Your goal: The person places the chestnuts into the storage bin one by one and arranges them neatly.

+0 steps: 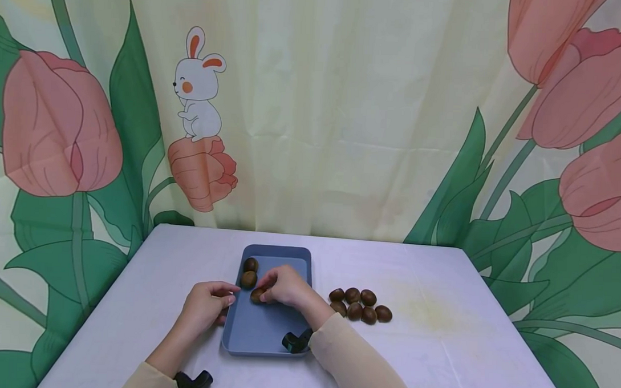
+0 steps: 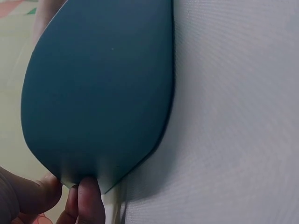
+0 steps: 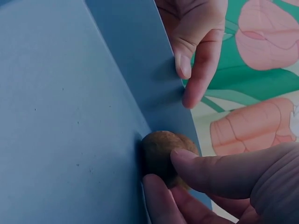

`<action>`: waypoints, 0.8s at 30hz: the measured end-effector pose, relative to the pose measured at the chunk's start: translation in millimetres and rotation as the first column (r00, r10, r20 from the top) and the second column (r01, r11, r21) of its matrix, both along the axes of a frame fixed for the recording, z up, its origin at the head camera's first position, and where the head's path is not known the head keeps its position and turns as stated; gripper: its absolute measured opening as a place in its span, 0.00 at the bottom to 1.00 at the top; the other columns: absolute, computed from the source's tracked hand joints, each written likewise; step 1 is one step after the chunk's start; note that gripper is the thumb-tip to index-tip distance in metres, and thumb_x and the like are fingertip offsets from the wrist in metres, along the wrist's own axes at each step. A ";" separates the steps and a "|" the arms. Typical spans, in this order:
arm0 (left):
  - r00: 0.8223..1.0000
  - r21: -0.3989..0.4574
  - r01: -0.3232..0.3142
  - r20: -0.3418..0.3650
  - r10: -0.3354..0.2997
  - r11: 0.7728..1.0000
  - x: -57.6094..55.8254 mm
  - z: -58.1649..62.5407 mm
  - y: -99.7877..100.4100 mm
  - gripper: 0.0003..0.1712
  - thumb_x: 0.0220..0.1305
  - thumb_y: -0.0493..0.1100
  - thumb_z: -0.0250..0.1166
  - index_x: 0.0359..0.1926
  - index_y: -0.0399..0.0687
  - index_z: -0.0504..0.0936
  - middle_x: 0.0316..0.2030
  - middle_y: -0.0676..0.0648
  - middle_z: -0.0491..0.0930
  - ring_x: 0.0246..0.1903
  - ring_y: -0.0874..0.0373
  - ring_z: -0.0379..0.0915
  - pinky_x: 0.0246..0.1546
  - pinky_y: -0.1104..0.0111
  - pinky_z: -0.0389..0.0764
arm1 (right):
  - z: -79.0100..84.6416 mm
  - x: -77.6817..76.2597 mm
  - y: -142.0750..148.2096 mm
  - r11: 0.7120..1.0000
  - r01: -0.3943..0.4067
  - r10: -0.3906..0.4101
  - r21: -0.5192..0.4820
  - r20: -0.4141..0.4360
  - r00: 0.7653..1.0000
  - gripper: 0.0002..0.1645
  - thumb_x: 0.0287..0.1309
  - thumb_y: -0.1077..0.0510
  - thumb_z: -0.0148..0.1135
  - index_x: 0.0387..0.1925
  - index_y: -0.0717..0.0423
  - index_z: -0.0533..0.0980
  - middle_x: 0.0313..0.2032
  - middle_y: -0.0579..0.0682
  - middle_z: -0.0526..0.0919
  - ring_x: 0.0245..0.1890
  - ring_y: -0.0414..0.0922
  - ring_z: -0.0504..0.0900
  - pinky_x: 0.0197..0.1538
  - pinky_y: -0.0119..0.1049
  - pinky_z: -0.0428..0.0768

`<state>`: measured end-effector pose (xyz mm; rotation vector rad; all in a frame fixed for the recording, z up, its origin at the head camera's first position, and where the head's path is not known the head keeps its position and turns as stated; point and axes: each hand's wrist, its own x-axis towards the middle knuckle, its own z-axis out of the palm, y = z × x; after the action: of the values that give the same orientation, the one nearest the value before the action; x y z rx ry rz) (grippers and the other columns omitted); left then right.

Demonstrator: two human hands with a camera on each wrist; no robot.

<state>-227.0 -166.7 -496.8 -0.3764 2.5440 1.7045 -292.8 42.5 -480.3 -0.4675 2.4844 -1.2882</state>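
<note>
My right hand pinches a brown chestnut between thumb and fingers, low inside the blue-grey tray near its left wall. In the right wrist view the chestnut sits close to the tray wall, with another chestnut partly hidden behind it. Two more chestnuts lie one behind the other in the tray's far left corner. Along the left outside of the tray, my left hand touches the rim and outer wall with its fingertips.
Several chestnuts lie grouped on the white-covered table, right of the tray. Black wrist devices sit at both cuffs. A curtain printed with tulips and a rabbit hangs behind the table.
</note>
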 end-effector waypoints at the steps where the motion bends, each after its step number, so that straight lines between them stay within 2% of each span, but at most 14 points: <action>1: 1.000 0.000 0.003 -0.002 -0.003 1.000 0.0 -0.1 -0.2 0.14 0.71 0.29 0.67 0.53 0.41 0.91 0.42 0.39 0.85 0.31 0.55 0.81 0.27 0.64 0.88 | -0.4 0.0 -0.3 1.000 -0.003 0.003 -0.004 -0.001 1.000 0.10 0.54 0.68 0.80 0.38 0.55 0.90 0.33 0.48 0.91 0.34 0.42 0.83 0.38 0.35 0.81; 7: 1.000 0.005 0.005 -0.005 -0.005 1.000 1.0 0.6 -0.5 0.14 0.71 0.29 0.67 0.54 0.40 0.91 0.42 0.40 0.85 0.31 0.55 0.81 0.27 0.63 0.88 | -1.4 0.5 -1.8 1.000 0.002 -0.002 -0.016 0.006 1.000 0.10 0.53 0.69 0.80 0.38 0.56 0.90 0.31 0.47 0.90 0.32 0.41 0.82 0.36 0.33 0.80; 12: 1.000 0.013 0.009 -0.011 -0.009 1.000 1.2 0.6 0.6 0.14 0.70 0.29 0.68 0.53 0.40 0.91 0.42 0.40 0.85 0.29 0.55 0.81 0.26 0.63 0.88 | 0.5 3.8 -2.5 0.993 0.076 -0.065 -0.089 0.116 0.991 0.11 0.53 0.72 0.78 0.38 0.61 0.88 0.31 0.50 0.86 0.28 0.42 0.85 0.35 0.37 0.90; 15: 1.000 0.012 0.010 -0.010 -0.010 1.000 1.2 0.6 0.9 0.14 0.70 0.29 0.67 0.53 0.40 0.91 0.42 0.39 0.85 0.29 0.55 0.81 0.26 0.64 0.88 | 2.8 6.3 -1.8 0.988 0.110 -0.091 -0.105 0.174 0.980 0.10 0.52 0.74 0.77 0.36 0.63 0.86 0.31 0.53 0.86 0.26 0.47 0.89 0.33 0.42 0.92; 18: 1.000 0.011 0.008 -0.003 -0.008 1.000 1.0 0.7 0.3 0.14 0.70 0.29 0.67 0.53 0.40 0.91 0.42 0.39 0.85 0.29 0.55 0.81 0.26 0.63 0.88 | 3.7 7.1 -1.3 0.986 0.119 -0.091 -0.116 0.222 0.971 0.09 0.54 0.74 0.76 0.36 0.64 0.85 0.31 0.55 0.87 0.26 0.50 0.91 0.32 0.42 0.92; 24: 1.000 0.011 0.004 0.003 -0.005 1.000 -0.1 1.2 -0.6 0.14 0.70 0.29 0.68 0.53 0.40 0.91 0.43 0.39 0.85 0.30 0.55 0.81 0.26 0.63 0.88 | -0.2 4.5 -1.3 0.966 0.131 -0.052 -0.224 0.327 0.944 0.11 0.56 0.75 0.74 0.40 0.67 0.85 0.34 0.59 0.88 0.31 0.50 0.93 0.37 0.40 0.93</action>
<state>-227.1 -167.3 -495.7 -0.3717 2.5309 1.7142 -288.4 41.3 -480.5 -0.1773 2.1135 -1.5768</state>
